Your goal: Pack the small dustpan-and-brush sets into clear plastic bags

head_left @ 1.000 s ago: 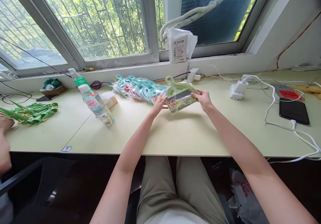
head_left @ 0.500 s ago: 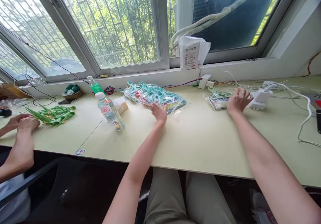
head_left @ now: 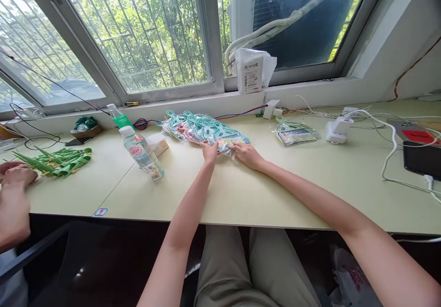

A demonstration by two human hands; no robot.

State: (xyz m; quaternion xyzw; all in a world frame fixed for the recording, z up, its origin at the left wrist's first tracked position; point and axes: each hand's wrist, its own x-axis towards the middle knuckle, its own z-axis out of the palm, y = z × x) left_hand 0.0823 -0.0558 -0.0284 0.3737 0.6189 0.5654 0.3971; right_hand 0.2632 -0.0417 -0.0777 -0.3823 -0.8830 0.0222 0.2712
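Observation:
A pile of teal, clear-wrapped dustpan-and-brush sets lies toward the back of the table, with a little pink showing among them. At its near right edge, my left hand grips the front of a wrapped set, fingers bent over the plastic. My right hand holds the same set's near edge from the right, fingers closed on the wrap. Both hands partly hide this edge. Apart from the pile, to the right, lies another wrapped dustpan-and-brush set, lighter green, with no hand on it.
Two bottles, one clear and one green-labelled, stand left of the pile beside a small box. A co-worker's hand is near green woven strips. White chargers, cables and a phone lie right.
My right hand has left the single set at the right and moved left to the pile. My left hand has closed on the pile's near edge. The view has shifted slightly right.

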